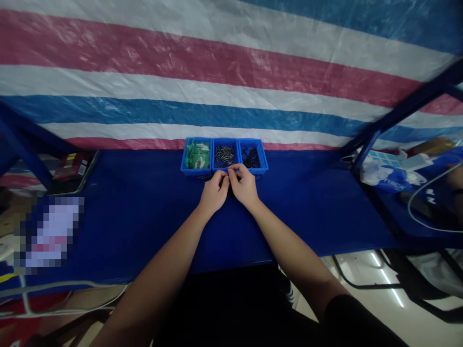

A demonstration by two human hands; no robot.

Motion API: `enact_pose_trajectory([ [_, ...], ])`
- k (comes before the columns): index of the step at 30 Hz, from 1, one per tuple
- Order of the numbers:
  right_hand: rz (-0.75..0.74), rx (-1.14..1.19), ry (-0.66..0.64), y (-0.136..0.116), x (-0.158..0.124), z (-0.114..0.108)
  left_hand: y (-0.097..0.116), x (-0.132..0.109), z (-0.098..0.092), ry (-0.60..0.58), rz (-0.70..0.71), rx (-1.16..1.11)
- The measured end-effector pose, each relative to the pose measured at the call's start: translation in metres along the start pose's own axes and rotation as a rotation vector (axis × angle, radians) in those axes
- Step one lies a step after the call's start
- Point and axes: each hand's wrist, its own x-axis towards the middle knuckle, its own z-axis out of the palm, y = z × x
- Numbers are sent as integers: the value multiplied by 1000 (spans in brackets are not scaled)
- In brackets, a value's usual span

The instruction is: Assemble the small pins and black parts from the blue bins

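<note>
My left hand (214, 192) and my right hand (244, 185) meet just in front of the middle blue bin, fingertips pinched together. Whatever lies between the fingers is too small to make out. Thin dark and brass-coloured metal pieces (224, 155) fill the middle bin (225, 168). To its left, a blue bin (196, 171) contains green and clear plastic packets (198, 155). Small black parts (251, 157) lie in the right bin (259, 170). A few thin pieces (203, 178) rest on the table beside my left fingers.
The blue table (296, 207) backs onto a striped plastic sheet (224, 111). Blue frame posts (394, 113) stand at both sides. A dark red box (74, 166) lies at left; plastic bags (388, 176) and a white cable (415, 217) lie at right.
</note>
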Motion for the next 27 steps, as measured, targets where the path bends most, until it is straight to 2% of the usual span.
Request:
enact_pose_trajectory([
  [27, -2, -17, -5, 3, 0, 1, 3, 0, -2, -18, -2, 5],
])
